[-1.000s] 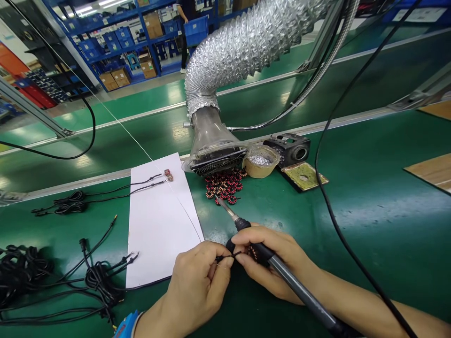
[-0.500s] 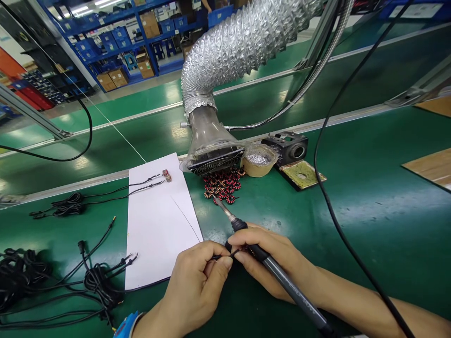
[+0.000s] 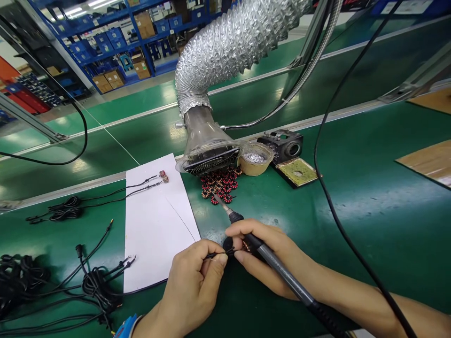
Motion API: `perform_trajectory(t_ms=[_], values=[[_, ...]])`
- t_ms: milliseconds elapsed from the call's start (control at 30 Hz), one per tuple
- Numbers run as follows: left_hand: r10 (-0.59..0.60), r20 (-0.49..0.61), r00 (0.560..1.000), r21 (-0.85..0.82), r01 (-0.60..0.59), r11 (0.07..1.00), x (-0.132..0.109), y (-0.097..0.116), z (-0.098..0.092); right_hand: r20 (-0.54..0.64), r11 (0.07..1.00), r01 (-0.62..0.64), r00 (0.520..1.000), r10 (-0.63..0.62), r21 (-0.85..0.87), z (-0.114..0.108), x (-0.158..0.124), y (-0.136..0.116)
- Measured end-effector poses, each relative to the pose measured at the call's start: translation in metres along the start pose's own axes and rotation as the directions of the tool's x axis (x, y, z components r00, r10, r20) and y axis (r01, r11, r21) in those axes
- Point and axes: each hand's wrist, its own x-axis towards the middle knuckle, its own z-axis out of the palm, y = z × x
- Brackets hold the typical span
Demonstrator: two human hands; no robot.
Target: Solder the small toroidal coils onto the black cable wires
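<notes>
My left hand (image 3: pixel 197 281) pinches a thin black cable (image 3: pixel 211 256) between thumb and fingers. Close beside it, my right hand (image 3: pixel 268 253) is closed round a soldering iron (image 3: pixel 282 272), whose metal tip points up and away from me. Under the iron, the right fingers also touch a small coil (image 3: pixel 246 246), mostly hidden, right by the cable's end. Whether cable and coil are joined I cannot tell. Beyond the iron's tip lies a pile of red and black wound ring coils (image 3: pixel 220 185). Two coils (image 3: pixel 164 176) on black leads rest on a white sheet (image 3: pixel 151 244).
A fume extractor hood (image 3: pixel 207 141) on a silver duct (image 3: pixel 225 56) hangs over the coil pile. Behind stand a tub of metal shavings (image 3: pixel 255 159) and an iron stand with yellow sponge (image 3: pixel 298 172). Black cable bundles (image 3: pixel 100 286) lie at left. A black cord (image 3: pixel 334 216) crosses the right side.
The right thumb and fingers have shifted slightly near the cable end, and the small coil shows more. The whole view has moved a little, sliding things leftward.
</notes>
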Motion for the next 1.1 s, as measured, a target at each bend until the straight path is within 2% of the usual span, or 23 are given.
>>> perform_trajectory(t_ms=[400, 600, 767, 967, 1100], values=[[-0.025, 0.041, 0.999, -0.094, 0.029, 0.995, 0.0012, -0.0009, 0.0, -0.064, 1.0, 0.018, 0.998, -0.018, 0.002, 0.0046, -0.0011, 0.0053], [-0.073, 0.072, 0.995, -0.177, 0.085, 0.981, 0.0021, -0.0024, -0.0002, 0.024, 0.998, -0.014, 1.0, 0.012, 0.069, 0.0025, 0.0003, 0.0016], [-0.098, 0.111, 0.989, -0.236, 0.122, 0.964, 0.0015, -0.002, -0.0005, 0.012, 0.997, -0.024, 1.0, 0.024, 0.069, 0.004, 0.0014, 0.0022], [-0.048, 0.072, 0.996, -0.14, 0.058, 0.988, -0.001, -0.0007, 0.0005, -0.008, 0.993, -0.052, 0.999, 0.053, 0.108, 0.0058, -0.0013, 0.0024], [0.0, -0.004, 1.0, -0.041, 0.0, 0.999, -0.0014, 0.0013, -0.0006, 0.084, 0.991, -0.039, 0.996, 0.029, 0.124, 0.0004, -0.0006, 0.0034]])
